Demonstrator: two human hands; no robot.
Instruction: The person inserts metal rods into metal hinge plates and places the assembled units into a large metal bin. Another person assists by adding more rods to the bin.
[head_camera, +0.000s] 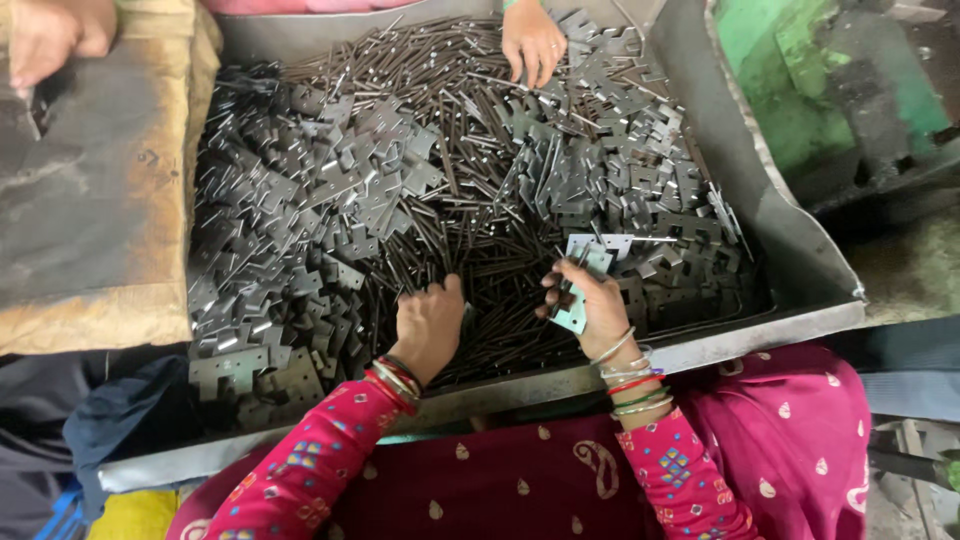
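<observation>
Head view shows the right hand (590, 300) holding flat grey metal hinge plates (578, 290) over the big grey metal tray (800, 260), while the left hand (428, 325), fingers curled, digs into thin dark metal pins (500, 290).

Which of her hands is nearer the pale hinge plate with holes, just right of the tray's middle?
Right. The right hand holds hinge leaves directly below the pale hinge plate, its fingertips almost touching it. The left hand is down among the pins, farther left.

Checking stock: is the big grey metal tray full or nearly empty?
Full: grey metal tray is heaped with flat metal plates and thin pins.
</observation>
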